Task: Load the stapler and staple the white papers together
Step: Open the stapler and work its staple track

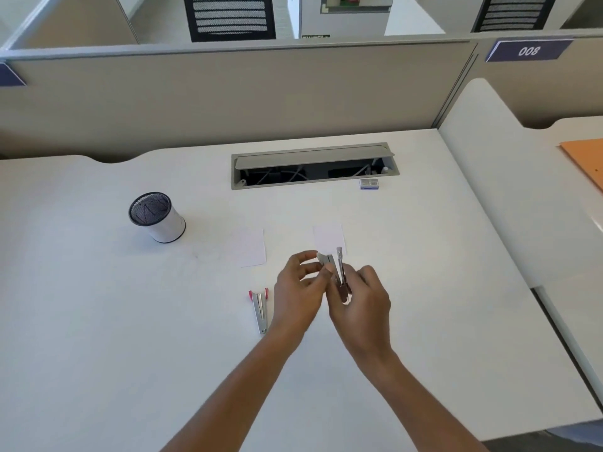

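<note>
The right hand (362, 303) is gripping the stapler (341, 275) open, exposing its channel. The left hand (295, 291) is pinching what looks like a staple strip (323, 260) in its fingers (306, 257), probably for loading.

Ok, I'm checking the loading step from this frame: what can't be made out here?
Head view:
- Staples inside the stapler: too small, right hand covers its base.
- The grey piece the left hand pinches, staples or stapler part: blurred.
- Staple box print: too small.
- Orange folder: cut by right edge.

White papers (253, 247); silver stapler (341, 272); white cup (164, 223), black mesh; orange folder (585, 161).
</note>
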The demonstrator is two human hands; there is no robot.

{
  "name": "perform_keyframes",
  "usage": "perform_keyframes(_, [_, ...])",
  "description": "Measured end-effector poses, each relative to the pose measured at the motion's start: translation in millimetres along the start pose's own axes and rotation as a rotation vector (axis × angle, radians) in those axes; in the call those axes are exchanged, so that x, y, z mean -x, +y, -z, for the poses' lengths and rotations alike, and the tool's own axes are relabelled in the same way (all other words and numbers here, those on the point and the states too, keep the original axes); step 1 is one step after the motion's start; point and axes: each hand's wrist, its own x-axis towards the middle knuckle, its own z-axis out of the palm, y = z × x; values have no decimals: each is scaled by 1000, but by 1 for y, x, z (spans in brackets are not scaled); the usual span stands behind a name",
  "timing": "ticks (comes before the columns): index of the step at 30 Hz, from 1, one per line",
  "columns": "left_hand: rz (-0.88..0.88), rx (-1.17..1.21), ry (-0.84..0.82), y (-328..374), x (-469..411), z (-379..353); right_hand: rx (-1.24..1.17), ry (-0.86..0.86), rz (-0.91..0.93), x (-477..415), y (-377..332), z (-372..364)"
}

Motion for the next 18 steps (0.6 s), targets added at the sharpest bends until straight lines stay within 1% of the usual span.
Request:
perform_keyframes(3, [-21,101,-34,20,10,11,-75,-4,53,-4,-15,12])
perform_keyframes(5, [-42,151,-57,33,17,20,-214,-50,78,-6,-22,22])
perform_keyframes(6, [-53,167,-74,39,21,24,-309,-87,49,-8,-25,28])
perform_keyframes(9, [-99,190,-131,53,33,37,-545,-267,-175,-18,-36,44])
perform_keyframes(11, [-145,174,-161,61,42,45,-679,-399,-223,-25,-41,55])
perform_keyframes(13, [-182,152,-193,68,50,50,-828,-515,-223,-29,-51,65])
perform_keyframes(15, [-198,146,-204,71,58,55,-908,-568,-225,-27,-61,72])
perform_keyframes(18, [-200,154,-191,73,68,60,-973,-570,-274,-19,-71,74])
